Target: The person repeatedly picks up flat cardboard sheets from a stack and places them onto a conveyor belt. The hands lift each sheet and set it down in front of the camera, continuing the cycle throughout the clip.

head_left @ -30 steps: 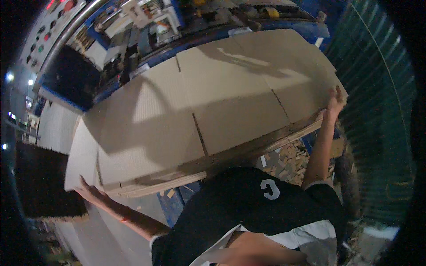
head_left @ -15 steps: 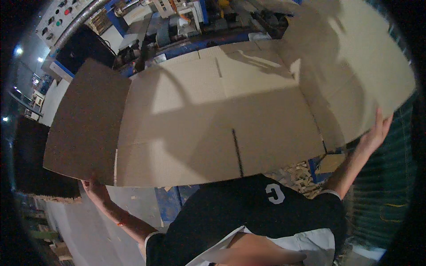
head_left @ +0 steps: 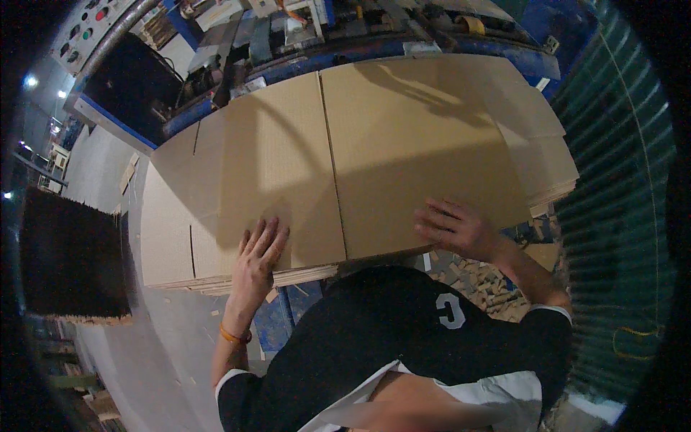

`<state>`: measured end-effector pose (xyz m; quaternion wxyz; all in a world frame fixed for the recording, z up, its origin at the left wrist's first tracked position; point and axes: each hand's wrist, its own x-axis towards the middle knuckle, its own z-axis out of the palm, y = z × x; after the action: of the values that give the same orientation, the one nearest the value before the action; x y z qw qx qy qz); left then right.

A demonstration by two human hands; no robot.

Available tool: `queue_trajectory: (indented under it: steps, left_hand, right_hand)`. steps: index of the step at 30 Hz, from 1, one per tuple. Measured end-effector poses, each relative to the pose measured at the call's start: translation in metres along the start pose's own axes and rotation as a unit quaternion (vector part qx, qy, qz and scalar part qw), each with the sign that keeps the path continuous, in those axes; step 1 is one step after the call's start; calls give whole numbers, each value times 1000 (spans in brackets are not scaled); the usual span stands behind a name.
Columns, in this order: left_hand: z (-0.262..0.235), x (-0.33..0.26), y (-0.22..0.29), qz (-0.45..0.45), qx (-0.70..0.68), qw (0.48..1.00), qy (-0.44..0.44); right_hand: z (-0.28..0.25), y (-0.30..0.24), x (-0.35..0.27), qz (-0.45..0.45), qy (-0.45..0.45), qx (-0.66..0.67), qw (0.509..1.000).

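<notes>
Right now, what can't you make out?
All in the head view:
Palms of left hand and right hand: hidden by the hands' own backs.
Middle of the cardboard stack: under the folded cardboard.
Control panel: top cut off by the upper edge.
Scrap pile: partly behind the shirt and right forearm.

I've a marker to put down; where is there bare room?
The folded cardboard is bare between left hand and right hand, and beyond them toward the machine. Grey floor shows between the dark stack and left forearm. Crowded: beside the right forearm, where scraps heap up.
</notes>
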<state>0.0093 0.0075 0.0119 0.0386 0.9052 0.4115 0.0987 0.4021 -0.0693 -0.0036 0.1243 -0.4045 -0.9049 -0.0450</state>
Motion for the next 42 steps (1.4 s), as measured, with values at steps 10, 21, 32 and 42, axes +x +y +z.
queue_trajectory:
  steps: [10, 21, 32, 42]
  left_hand:
    - [4, 75, -66, 6, -23, 993, 118]
    - [35, 227, -134, -164, 94, 964, 188]
    - [18, -60, -163, -513, 100, 624, 582]
    - [1, -95, -194, -566, -105, 665, 476]
  right_hand:
    - [10, 111, 41, 111, -43, -63, 991]
    - [27, 202, 141, 292, -56, -83, 951]
    - [3, 141, -132, 668, 266, -132, 683]
    - [33, 164, -164, 784, 152, -95, 594]
